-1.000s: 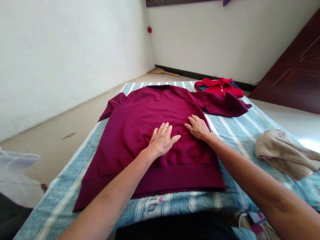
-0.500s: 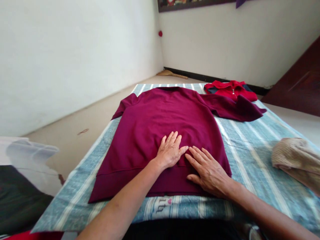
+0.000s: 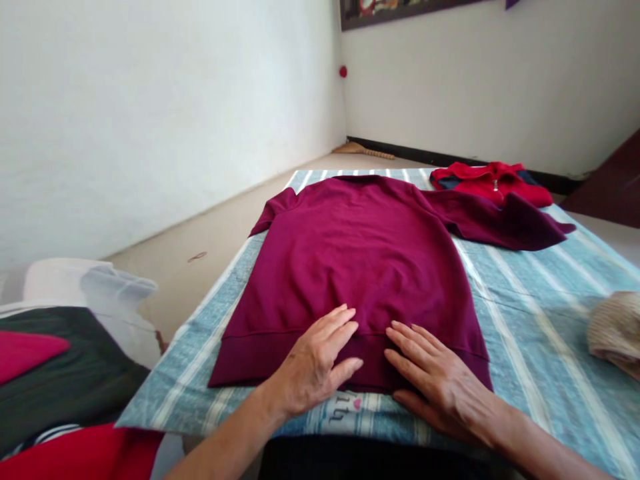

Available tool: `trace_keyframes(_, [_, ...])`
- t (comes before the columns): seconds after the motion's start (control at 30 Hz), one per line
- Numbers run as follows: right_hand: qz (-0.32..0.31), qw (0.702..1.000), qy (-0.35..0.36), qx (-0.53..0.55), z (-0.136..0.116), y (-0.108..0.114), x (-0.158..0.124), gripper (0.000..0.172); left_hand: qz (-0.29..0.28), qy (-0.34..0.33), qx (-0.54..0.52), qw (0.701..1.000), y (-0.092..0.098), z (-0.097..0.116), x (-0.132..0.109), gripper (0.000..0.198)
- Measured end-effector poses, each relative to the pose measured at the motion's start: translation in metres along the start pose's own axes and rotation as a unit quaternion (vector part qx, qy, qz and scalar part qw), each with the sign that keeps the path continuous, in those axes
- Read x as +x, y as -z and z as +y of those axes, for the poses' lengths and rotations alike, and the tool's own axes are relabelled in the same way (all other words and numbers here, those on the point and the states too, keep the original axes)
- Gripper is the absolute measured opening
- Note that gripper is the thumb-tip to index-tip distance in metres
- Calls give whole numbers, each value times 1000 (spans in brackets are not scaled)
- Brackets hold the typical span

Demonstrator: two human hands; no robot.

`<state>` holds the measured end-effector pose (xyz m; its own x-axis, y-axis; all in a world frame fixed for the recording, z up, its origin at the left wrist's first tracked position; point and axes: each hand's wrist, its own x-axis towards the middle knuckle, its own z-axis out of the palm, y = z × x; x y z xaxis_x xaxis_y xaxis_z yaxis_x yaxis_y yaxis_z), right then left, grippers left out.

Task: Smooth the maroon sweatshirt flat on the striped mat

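Note:
A maroon sweatshirt [image 3: 370, 260] lies spread on a table under a blue and white striped cloth [image 3: 520, 313]. Its hem faces me and its collar points away. One sleeve stretches out to the right; the left one shows only in part at the table's edge. My left hand [image 3: 320, 357] is over the hem band near the middle, palm down with the fingers extended. To its right, my right hand [image 3: 435, 373] rests on the same band, fingers out flat. Neither hand grips the fabric.
A folded red and navy garment [image 3: 500, 183] sits at the far right of the table, and a beige knitted item [image 3: 617, 333] at the right edge. Dark green clothing [image 3: 60, 373] and red clothing [image 3: 90, 457] are piled at lower left. A broom [image 3: 365, 150] lies on the floor by the far wall.
Both hands have drawn back toward me, from the lower body of the sweatshirt to its hem, and moved apart. The view has turned slightly left, showing more of the clothing pile.

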<state>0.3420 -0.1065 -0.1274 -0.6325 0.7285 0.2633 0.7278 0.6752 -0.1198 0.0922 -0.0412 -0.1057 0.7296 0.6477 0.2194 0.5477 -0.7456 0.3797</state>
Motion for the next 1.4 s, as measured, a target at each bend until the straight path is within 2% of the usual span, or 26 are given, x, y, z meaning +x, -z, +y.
trace_keyframes(0.13, [11,1000,16,1,-1,0,1,38,-31,-6,18,999,2,4,-19,52])
trace_keyframes(0.3, [36,999,24,0,-2,-2,1,29,-36,-20,42,998,0,3,-24,51])
trace_keyframes(0.47, [45,998,36,3,-2,-3,2,25,-27,-55,69,996,0,2,-23,35])
trace_keyframes(0.6, [64,997,42,10,-2,-5,3,23,5,-82,82,993,2,4,-21,20])
trace_keyframes(0.83, [34,999,31,19,-4,0,0,29,45,-95,86,991,-1,6,-19,19])
trace_keyframes(1.1, [18,998,56,28,-3,3,-10,32,16,-93,102,990,3,11,-22,21])
trace_keyframes(1.3, [8,998,57,33,-5,12,-6,31,-6,-78,120,990,3,16,-22,22])
trace_keyframes(1.4, [9,998,59,31,-6,15,-3,29,-14,-67,114,991,6,17,-22,16])
